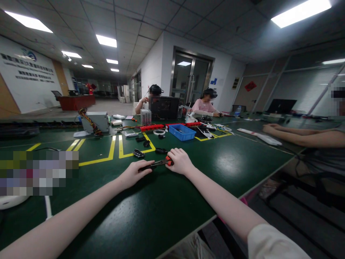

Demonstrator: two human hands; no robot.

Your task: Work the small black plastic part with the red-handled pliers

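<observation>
Low over the green tabletop, my right hand point(180, 162) is closed around the red-orange handles of a pair of pliers point(161, 162). Their metal jaws point left, toward my left hand point(134, 172). Between its thumb and fingers, my left hand pinches a small black part point(147, 167), whose exact kind I cannot make out. The jaws meet or overlap the end of that part; whether they grip it is too small to tell. Just beyond my hands lie black plastic pieces point(138, 153) and another dark piece point(161, 150).
Farther back stand a blue plastic bin point(182, 133), a power supply with bundled wires point(98, 121) and a black computer case point(164, 108). Cables and small parts lie around them. Yellow tape point(97, 162) marks the green table point(221, 169). Other people sit across and to the right.
</observation>
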